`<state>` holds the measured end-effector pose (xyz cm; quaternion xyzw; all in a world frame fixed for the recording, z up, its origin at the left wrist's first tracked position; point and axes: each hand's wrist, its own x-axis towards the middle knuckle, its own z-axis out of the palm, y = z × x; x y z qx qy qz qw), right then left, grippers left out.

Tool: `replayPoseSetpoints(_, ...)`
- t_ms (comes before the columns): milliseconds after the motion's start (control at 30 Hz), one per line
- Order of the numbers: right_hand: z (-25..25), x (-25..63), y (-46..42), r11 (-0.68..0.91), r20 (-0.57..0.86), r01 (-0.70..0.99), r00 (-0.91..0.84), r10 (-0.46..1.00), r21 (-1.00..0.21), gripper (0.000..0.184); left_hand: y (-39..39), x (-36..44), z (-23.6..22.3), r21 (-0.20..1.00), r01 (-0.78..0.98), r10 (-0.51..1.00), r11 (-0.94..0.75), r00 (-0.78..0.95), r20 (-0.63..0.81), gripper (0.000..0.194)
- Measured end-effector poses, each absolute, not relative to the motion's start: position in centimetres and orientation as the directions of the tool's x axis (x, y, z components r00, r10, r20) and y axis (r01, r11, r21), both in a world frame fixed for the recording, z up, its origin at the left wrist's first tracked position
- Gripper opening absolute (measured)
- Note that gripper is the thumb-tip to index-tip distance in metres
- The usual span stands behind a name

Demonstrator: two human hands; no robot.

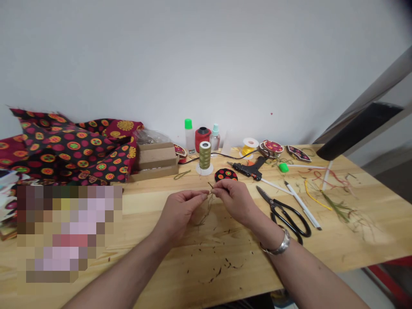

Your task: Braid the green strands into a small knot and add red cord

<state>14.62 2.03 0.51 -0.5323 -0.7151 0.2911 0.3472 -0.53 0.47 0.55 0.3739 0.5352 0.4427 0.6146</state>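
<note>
My left hand and my right hand meet fingertip to fingertip above the wooden table. Both are closed in a pinch on a thin olive-green thread, whose loose strands hang below the fingers. A short dark end sticks up by the right fingertips. Just behind my right hand lies a round patterned fabric piece, partly covered by it. An olive thread spool stands beyond my hands. Black-handled scissors rest to the right of my right wrist, blades pointing away.
Patterned cloth is heaped at left beside a cardboard box. Along the wall stand a green-capped bottle, a red spool and a spray bottle. A glue gun, a white pen and thread scraps lie rightward.
</note>
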Motion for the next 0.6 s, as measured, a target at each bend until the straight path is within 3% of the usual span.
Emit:
replayPoseSetpoints(167, 0.43, 14.58, 1.89, 0.281, 0.217, 0.514, -0.182, 0.959, -0.81, 0.013, 0.27, -0.74, 0.31, 0.871, -0.259, 0.904, 0.417, 0.218, -0.368, 0.016)
replayPoseSetpoints(367, 0.71, 14.34, 1.71, 0.185, 0.129, 0.381, -0.168, 0.977, -0.906, 0.013, 0.09, -0.61, -0.1, 0.845, -0.283, 0.868, 0.454, 0.353, -0.348, 0.015)
replayPoseSetpoints(500, 0.76, 14.45, 1.86, 0.179, 0.133, 0.379, -0.144, 0.981, -0.908, 0.009, 0.1, -0.54, -0.16, 0.928, -0.143, 0.912, 0.344, 0.288, -0.293, 0.015)
replayPoseSetpoints(600, 0.77, 14.53, 2.02, 0.134, 0.092, 0.332, -0.14, 0.986, -0.934, 0.009, 0.03, -0.46, -0.1, 0.988, 0.086, 0.976, 0.125, 0.166, -0.138, 0.013)
